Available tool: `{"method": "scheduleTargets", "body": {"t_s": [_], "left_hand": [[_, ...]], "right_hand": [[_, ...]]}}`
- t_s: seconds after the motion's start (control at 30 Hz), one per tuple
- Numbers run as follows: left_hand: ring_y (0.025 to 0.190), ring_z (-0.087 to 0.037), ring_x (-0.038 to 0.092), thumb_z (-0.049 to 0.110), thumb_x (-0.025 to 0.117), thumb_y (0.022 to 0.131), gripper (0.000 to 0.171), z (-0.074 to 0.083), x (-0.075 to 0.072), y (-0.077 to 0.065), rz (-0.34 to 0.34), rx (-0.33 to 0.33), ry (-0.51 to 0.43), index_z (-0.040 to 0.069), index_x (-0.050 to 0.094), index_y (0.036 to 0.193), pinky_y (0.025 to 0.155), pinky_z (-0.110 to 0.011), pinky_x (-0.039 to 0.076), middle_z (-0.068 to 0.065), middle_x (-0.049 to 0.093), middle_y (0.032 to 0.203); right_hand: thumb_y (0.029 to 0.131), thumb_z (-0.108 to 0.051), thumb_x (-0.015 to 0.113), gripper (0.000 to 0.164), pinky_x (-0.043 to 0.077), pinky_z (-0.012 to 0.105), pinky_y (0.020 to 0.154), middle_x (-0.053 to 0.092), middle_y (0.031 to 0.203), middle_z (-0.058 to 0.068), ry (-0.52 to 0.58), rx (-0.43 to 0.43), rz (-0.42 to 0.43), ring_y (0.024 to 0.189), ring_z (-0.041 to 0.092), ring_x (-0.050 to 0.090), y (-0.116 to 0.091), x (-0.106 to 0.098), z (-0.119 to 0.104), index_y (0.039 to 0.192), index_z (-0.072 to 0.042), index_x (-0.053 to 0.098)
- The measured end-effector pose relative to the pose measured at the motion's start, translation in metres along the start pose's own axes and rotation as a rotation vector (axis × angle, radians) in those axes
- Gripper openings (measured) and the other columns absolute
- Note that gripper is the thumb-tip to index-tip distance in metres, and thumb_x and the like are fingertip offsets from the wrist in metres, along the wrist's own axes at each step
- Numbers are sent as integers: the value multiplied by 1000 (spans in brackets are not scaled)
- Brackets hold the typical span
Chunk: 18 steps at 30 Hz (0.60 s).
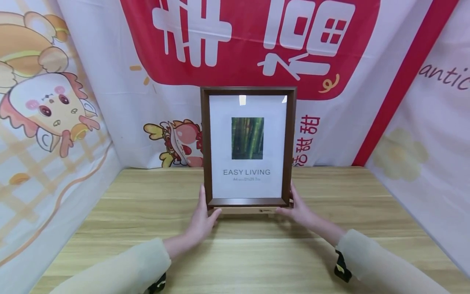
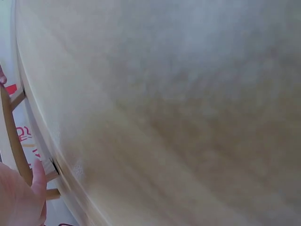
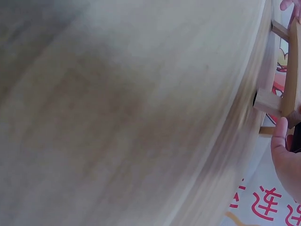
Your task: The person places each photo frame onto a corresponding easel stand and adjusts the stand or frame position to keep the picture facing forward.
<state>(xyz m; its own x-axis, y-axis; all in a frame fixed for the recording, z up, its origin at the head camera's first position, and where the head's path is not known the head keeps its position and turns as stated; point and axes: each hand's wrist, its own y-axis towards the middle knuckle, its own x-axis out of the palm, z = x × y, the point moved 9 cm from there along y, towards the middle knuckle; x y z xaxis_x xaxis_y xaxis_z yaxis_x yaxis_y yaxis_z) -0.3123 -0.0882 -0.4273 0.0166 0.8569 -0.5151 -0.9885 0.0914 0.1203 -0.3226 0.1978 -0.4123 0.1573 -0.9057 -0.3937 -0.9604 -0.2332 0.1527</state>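
A brown picture frame (image 1: 247, 201) stands upright, leaning slightly back, on the ledge of a small wooden easel (image 1: 238, 210). Behind its glass is a white sheet with a bamboo picture and the words "EASY LIVING". My left hand (image 1: 200, 222) grips the easel's lower left end, thumb on the ledge front and fingers up along the frame's side. At the opposite end my right hand (image 1: 304, 213) holds on the same way, its fingers partly hidden behind the frame. Short legs (image 3: 269, 101) under the ledge reach down to the table in the right wrist view.
The wood-grain table (image 1: 249, 253) runs back to a white cloth with a red panel (image 1: 246, 41) and large characters. Printed cloths hang at the left (image 1: 47, 106) and right (image 1: 422, 134) sides. The frame's top overlaps the back cloth in the head view.
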Motion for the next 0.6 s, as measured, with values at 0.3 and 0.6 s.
{"method": "scheduleTargets", "body": {"t_s": [0.3, 0.6], "left_hand": [[79, -25, 62, 12, 62, 96, 102, 3, 5, 5, -30, 19, -30, 36, -20, 152, 66, -34, 54, -15, 2, 161], [139, -38, 27, 11, 63, 95, 102, 4, 3, 5, -5, 17, -25, 32, -18, 153, 113, -49, 21, -9, -1, 161]], "right_hand": [[82, 5, 73, 110, 36, 54, 104, 28, 145, 36, 26, 41, 6, 128, 52, 38, -7, -2, 0, 157, -19, -3], [82, 7, 71, 107, 40, 53, 102, 32, 143, 38, 13, 29, 8, 124, 51, 42, -4, -3, 1, 157, -18, -1]]}}
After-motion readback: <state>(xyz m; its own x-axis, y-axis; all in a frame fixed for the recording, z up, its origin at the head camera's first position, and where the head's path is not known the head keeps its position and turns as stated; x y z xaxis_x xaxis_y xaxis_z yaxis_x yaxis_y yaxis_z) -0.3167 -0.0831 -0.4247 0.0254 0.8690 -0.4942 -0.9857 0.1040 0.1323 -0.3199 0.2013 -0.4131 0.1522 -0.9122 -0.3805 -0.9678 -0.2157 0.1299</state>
